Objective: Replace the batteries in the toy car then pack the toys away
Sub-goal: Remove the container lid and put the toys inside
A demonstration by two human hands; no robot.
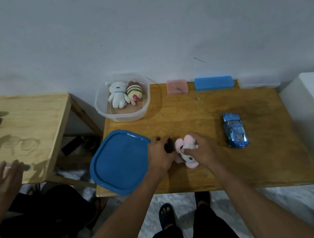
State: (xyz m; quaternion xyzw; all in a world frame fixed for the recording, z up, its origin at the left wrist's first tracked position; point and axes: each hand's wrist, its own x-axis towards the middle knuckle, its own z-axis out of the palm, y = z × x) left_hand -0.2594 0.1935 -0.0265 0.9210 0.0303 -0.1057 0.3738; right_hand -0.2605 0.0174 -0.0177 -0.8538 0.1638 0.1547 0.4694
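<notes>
No writing or brand can be read on anything. On a wooden table [200, 114], the left hand [161, 156] grips a small black toy [169, 146] and the right hand [199, 150] pinches a pink and white plush [185, 152]. A blue toy car [235, 130] sits to the right, apart from both hands. A blue lid [118, 162] lies left. Behind, a clear tub [100, 105] holds a white plush [117, 95] and a striped plush [135, 92].

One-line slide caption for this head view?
Both hands gather plush toys beside blue lid; toy car waits.
</notes>
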